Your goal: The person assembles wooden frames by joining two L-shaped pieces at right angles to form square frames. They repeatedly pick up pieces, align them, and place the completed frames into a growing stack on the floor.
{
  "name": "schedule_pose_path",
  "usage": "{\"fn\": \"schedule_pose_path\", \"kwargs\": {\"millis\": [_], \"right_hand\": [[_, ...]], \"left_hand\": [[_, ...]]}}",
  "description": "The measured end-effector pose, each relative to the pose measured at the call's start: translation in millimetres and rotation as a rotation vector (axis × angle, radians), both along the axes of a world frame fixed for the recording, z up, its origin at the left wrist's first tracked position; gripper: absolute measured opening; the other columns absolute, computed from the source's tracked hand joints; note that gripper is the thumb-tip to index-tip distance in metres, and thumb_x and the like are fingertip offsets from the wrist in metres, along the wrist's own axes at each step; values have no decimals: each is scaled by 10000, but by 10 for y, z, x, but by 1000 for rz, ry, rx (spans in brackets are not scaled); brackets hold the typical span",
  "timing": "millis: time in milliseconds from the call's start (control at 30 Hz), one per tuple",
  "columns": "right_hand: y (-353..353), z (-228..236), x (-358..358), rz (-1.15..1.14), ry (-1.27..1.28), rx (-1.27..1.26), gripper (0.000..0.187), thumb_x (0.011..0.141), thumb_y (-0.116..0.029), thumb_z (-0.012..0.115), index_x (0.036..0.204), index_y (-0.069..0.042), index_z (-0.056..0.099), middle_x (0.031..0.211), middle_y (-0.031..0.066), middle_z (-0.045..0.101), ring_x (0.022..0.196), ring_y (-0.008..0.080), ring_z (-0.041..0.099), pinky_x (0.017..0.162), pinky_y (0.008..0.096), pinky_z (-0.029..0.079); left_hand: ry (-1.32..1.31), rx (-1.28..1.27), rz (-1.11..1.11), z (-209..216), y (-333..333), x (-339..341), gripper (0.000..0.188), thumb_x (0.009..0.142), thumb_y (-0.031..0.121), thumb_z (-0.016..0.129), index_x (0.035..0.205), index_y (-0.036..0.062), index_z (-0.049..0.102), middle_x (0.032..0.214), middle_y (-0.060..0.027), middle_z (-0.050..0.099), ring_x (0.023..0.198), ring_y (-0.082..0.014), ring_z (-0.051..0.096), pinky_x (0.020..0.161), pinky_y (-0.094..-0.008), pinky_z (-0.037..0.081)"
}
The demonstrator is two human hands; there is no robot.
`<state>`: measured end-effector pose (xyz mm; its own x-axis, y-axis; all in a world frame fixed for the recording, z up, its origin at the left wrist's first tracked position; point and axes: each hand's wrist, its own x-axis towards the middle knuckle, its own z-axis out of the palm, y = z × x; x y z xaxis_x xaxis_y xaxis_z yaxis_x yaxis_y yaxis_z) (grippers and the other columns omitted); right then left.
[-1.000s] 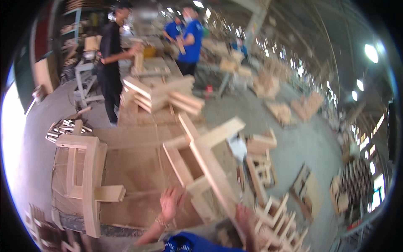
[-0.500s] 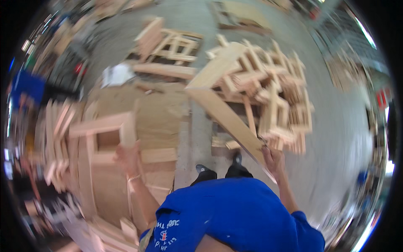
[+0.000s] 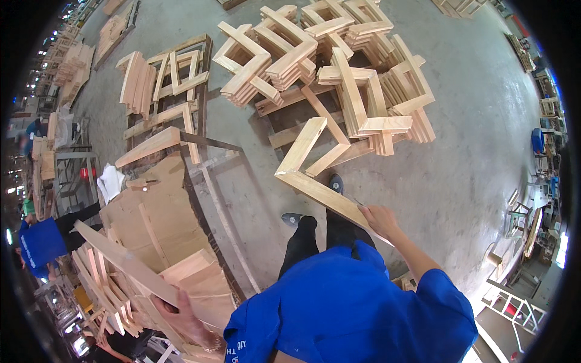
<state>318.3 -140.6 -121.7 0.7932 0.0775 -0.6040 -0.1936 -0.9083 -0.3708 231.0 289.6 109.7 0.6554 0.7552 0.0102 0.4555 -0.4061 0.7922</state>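
My right hand (image 3: 380, 222) is closed around the near end of an L-shaped wooden piece (image 3: 327, 196). Its mitred corner points left and its shorter arm rises toward the stacks ahead. Low on the left, my left hand (image 3: 184, 317) grips the near end of a long, pale wooden board (image 3: 124, 260), fingers bent under its edge. That board slants away to the far left over a cardboard-covered worktable (image 3: 136, 209). Beside the hand, a block of light wood (image 3: 190, 272) lies on the cardboard.
Stacked L-shaped wooden parts (image 3: 296, 57) stand on a pallet (image 3: 284, 103) ahead. Another pallet (image 3: 203, 63) farther left holds more parts. An angled wooden piece (image 3: 151, 148) juts from the table's far end. A co-worker in blue (image 3: 42, 242) is at the far left.
My left hand has moved lower and nearer, from a wooden frame's corner to a long board's end. The view has turned. My right hand keeps its hold on the L-shaped piece.
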Motion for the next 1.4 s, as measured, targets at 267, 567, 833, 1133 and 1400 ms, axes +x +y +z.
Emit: {"fn": "schedule_pose_path", "kwargs": {"millis": [267, 567, 833, 1133, 1400], "right_hand": [[-331, -1326, 848, 31, 48, -63, 558, 943, -477, 322, 854, -48, 666, 818, 216, 645, 807, 408, 616, 724, 501, 468], [-186, -3093, 1483, -118, -107, -97, 451, 937, -435, 398, 845, -67, 641, 774, 181, 655, 728, 367, 642, 652, 484, 496], [-156, -4429, 1584, -277, -236, -18, 271, 897, -349, 517, 894, -101, 626, 808, 150, 652, 730, 334, 637, 633, 457, 491], [-37, -5325, 1492, -428, -287, 47, 236, 884, -302, 542, 997, -120, 641, 910, 106, 654, 843, 300, 633, 715, 392, 499], [-138, -4982, 1490, -295, -529, 77, 222, 899, -222, 534, 1041, -101, 655, 912, 103, 597, 757, 275, 602, 655, 384, 485]], "left_hand": [[200, 32, -370, -606, -1047, 840, 714, 572, 77, 770, 1215, 13, 466, 1059, -103, 545, 950, -225, 567, 845, -346, 465], [490, 111, -773, -2679, -1792, 1155, 622, 551, 199, 825, 1070, 15, 535, 905, -158, 578, 811, -331, 591, 698, -400, 484], [525, -33, -754, -4197, -1981, 1083, 587, 538, 166, 820, 1051, 48, 562, 913, -110, 615, 796, -316, 602, 691, -400, 476], [550, -2, -647, -5156, -2069, 1045, 576, 540, 126, 791, 1055, 24, 553, 944, -122, 590, 838, -324, 591, 730, -397, 479], [521, -30, -814, -5439, -2006, 978, 608, 541, 147, 802, 1079, 22, 546, 992, -137, 590, 865, -325, 584, 760, -404, 474]]}}
